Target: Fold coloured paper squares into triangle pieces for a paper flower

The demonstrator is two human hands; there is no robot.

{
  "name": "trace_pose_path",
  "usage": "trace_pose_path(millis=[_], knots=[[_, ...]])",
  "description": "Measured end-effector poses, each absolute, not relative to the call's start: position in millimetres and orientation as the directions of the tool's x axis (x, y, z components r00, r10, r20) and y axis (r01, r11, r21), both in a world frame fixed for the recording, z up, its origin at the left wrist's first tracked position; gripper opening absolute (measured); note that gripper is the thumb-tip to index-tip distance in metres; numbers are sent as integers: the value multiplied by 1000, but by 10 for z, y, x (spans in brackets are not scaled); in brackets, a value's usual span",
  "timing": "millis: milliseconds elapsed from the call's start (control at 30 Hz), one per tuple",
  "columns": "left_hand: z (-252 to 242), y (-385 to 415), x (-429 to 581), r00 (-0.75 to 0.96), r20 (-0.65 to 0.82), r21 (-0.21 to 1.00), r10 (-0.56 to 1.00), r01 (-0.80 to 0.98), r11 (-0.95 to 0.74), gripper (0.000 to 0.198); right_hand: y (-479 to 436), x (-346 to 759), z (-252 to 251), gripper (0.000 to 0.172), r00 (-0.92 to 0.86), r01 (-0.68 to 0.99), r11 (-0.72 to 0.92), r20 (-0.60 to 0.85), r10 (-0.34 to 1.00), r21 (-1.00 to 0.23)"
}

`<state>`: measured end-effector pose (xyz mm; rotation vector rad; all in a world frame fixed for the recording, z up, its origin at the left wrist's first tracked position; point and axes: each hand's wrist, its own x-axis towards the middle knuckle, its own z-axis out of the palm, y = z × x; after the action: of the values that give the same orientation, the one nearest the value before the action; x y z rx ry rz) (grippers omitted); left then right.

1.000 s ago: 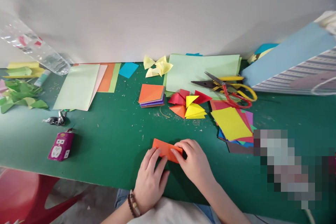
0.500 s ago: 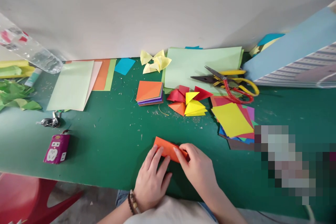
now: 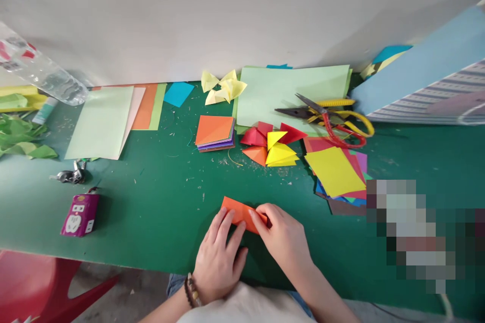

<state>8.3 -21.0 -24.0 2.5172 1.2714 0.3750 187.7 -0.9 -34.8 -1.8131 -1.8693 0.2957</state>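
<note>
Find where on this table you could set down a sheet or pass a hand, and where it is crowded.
Bare green table shows between the magenta box and the left hand, and right of the right hand, below the yellow paper. It is crowded around the scissors and folded paper pieces.

My green table [image 3: 151,222] carries pale green sheets [image 3: 99,122], a stack of paper squares [image 3: 214,133], red and yellow paper folds [image 3: 271,146], a loose pile of colored squares [image 3: 335,174], and a purple socket [image 3: 80,214] near its front edge.
</note>
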Motion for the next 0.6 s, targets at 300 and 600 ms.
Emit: trace_pose_path(millis=[300,600], knots=[[-235,-203,96,571,94,374,815,739,-561,48,-5,1877,-359,27,25,872,78,204,979,-484],[-214,-182,103,572,97,358,814,743,-565,46,2,1864,-347,29,27,882,62,182,983,-466]])
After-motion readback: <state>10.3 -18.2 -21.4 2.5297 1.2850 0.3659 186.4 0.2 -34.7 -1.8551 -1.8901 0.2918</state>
